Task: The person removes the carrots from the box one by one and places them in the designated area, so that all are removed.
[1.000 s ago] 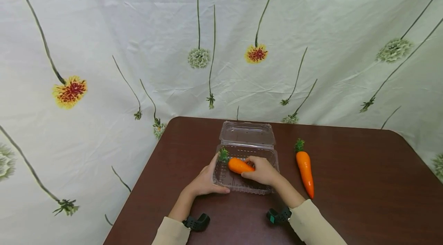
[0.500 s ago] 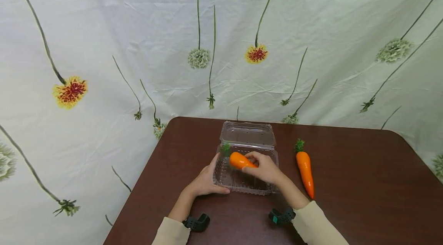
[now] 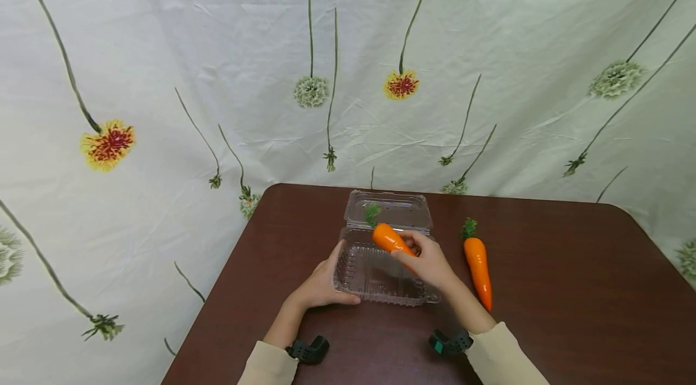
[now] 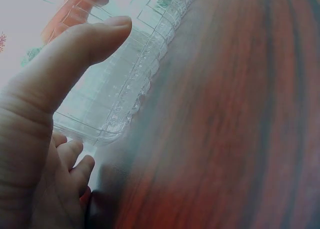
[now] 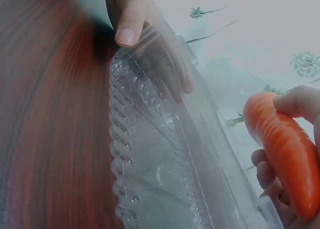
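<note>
My right hand (image 3: 431, 263) grips an orange carrot (image 3: 387, 236) with a green leafy top, tilted above a clear plastic clamshell box (image 3: 375, 298). In the right wrist view, thumb and fingers hold the carrot (image 5: 286, 144) from opposite sides, apart from the box wall (image 5: 122, 154). My left hand (image 3: 319, 285) holds the box at its front left corner, thumb along the front and fingers along the left side. The left wrist view shows that thumb (image 4: 95, 41) against the clear wall. The lid (image 3: 388, 210) is folded back on the table. Inside the box I see nothing.
A second carrot (image 3: 478, 264) lies to the right of the box on the dark brown table (image 3: 576, 276). Behind the table hangs a white cloth (image 3: 261, 58) with a flower print. Both wrists wear black bands (image 3: 309, 350).
My right hand has lifted the carrot out of the box, upward and to the right, and its leafy top now stands before the lid. My left hand stays on the box.
</note>
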`<act>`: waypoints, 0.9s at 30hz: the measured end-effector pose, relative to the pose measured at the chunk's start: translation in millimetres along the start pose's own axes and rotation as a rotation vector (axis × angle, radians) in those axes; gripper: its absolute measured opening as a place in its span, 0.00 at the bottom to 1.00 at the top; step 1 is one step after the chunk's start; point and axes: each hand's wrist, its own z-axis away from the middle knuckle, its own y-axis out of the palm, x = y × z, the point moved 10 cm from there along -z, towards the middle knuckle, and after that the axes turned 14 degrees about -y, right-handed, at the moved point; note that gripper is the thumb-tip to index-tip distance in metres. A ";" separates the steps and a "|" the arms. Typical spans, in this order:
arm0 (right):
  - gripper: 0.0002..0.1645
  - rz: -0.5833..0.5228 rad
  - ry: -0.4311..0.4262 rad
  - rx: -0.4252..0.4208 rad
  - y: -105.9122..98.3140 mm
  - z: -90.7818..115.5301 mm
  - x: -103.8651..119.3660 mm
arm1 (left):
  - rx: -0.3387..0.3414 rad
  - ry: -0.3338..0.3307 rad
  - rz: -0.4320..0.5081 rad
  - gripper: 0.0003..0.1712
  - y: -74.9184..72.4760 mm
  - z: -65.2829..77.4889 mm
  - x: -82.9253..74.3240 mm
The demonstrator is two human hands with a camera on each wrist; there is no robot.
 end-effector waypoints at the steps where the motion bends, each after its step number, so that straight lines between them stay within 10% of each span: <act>1: 0.29 -0.007 0.001 -0.007 -1.5 0.7 -0.7 | 0.000 -0.002 -0.003 0.72 0.0 0.1 0.4; 27: 0.29 -0.026 0.053 -0.181 -44.9 22.3 -14.0 | 0.002 -0.026 -0.005 0.72 0.4 0.2 2.0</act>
